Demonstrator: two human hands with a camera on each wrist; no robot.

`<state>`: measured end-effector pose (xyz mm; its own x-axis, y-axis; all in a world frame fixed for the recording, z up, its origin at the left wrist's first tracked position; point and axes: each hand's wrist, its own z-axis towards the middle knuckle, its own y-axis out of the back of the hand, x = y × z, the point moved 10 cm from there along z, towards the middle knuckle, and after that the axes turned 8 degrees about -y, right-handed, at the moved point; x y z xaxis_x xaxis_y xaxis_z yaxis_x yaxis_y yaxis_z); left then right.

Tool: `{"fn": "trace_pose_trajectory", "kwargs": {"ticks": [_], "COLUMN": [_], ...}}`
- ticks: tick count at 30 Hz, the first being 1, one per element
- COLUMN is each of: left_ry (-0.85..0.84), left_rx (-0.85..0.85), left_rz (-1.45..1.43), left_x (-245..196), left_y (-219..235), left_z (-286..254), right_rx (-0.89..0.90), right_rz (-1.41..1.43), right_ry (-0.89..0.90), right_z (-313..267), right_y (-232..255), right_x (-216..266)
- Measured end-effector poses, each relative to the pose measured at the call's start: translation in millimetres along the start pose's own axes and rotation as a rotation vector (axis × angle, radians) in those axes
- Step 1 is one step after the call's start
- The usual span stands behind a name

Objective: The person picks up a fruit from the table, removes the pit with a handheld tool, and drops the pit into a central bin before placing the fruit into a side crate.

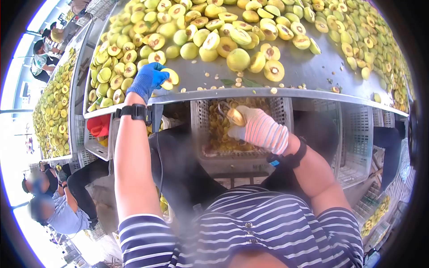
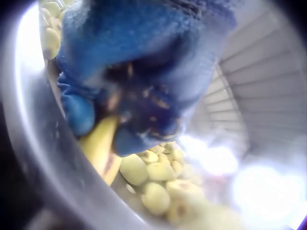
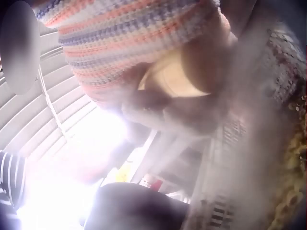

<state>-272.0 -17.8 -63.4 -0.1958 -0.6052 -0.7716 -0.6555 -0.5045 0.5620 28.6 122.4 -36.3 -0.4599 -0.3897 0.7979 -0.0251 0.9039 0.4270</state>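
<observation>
My left hand, in a blue glove, pinches a yellow-green stone-fruit half at the near edge of the metal table. From the left wrist view, the glove's fingers hold this fruit half just inside the metal rim. In a striped knit glove, my right hand grips a tool by its yellowish handle; a curved metal end sticks out. Below that hand is a plastic crate with yellowish-brown fruit pieces in it. Seen from the right wrist, fingers wrap the pale handle.
Heaps of halved fruit cover the table's left and back, with another heap at right. Small seeds lie near the raised front lip. Crates stand underneath. People sit at left beside another fruit table.
</observation>
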Motion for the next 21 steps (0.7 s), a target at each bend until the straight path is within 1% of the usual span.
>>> {"fn": "trace_pose_trajectory", "kwargs": {"ticks": [1,2,3,5,6,7,8,9,10,12,13,14,15,16,17,18,21], "left_ry": [-0.046,-0.128,-0.163,-0.312,-0.347,-0.383,-0.413,-0.501,-0.586,-0.678,-0.685,-0.642,-0.590,-0.479,-0.358,-0.453,-0.666], "left_rx": [0.035,-0.021,-0.057,-0.107,-0.116,-0.125,-0.164,-0.247,-0.328,-0.404,-0.398,-0.341,-0.294,-0.189,-0.077,0.041,-0.004], "left_rz": [-0.072,-0.301,-0.438,-0.580,-0.719,-0.858,-0.913,-0.785,-0.655,-0.649,-0.774,-0.954,-1.136,-1.364,-1.585,-1.387,-0.989], "left_x": [-5.5,-32.0,-48.2,-88.1,-93.5,-99.4,-101.0,-108.7,-118.2,-138.1,-148.2,-143.8,-139.2,-122.4,-117.4,-128.5,-147.4], "left_y": [-8.6,-19.6,-27.8,-43.8,-57.2,-69.3,-80.1,-84.9,-90.3,-105.5,-113.4,-119.1,-125.1,-130.9,-136.8,-135.6,-132.0], "left_z": [-8.9,-32.3,-51.5,-93.6,-105.1,-114.6,-123.5,-134.6,-145.7,-162.1,-166.1,-160.9,-156.3,-143.0,-134.7,-135.5,-146.3], "right_rx": [-0.019,-0.001,-0.048,-0.133,-0.207,-0.194,-0.183,-0.171,-0.200,-0.071,-0.008,0.040,-0.027,-0.094,-0.162,-0.194,-0.063], "right_rz": [0.074,0.136,0.109,0.050,-0.045,0.008,0.060,0.112,0.143,0.239,0.288,0.186,0.094,0.005,-0.082,-0.145,-0.291], "right_ry": [0.026,0.001,0.025,0.073,0.237,0.220,0.204,0.188,0.188,0.087,0.037,0.041,0.054,0.069,0.083,0.089,-0.037], "right_z": [-1.3,-2.6,-6.7,-15.7,-21.1,-21.9,-22.0,-22.2,-21.3,-16.9,-13.8,-13.3,-16.7,-20.4,-22.4,-22.3,-18.5], "right_y": [0.9,0.1,4.5,8.7,6.4,2.7,-0.1,-2.9,-4.5,-10.4,-12.4,-9.8,-2.8,2.5,7.9,8.5,4.4], "right_x": [2.5,4.2,12.2,26.9,39.1,37.5,37.6,36.3,31.0,17.5,10.9,14.1,15.1,16.5,18.0,20.4,22.3]}}
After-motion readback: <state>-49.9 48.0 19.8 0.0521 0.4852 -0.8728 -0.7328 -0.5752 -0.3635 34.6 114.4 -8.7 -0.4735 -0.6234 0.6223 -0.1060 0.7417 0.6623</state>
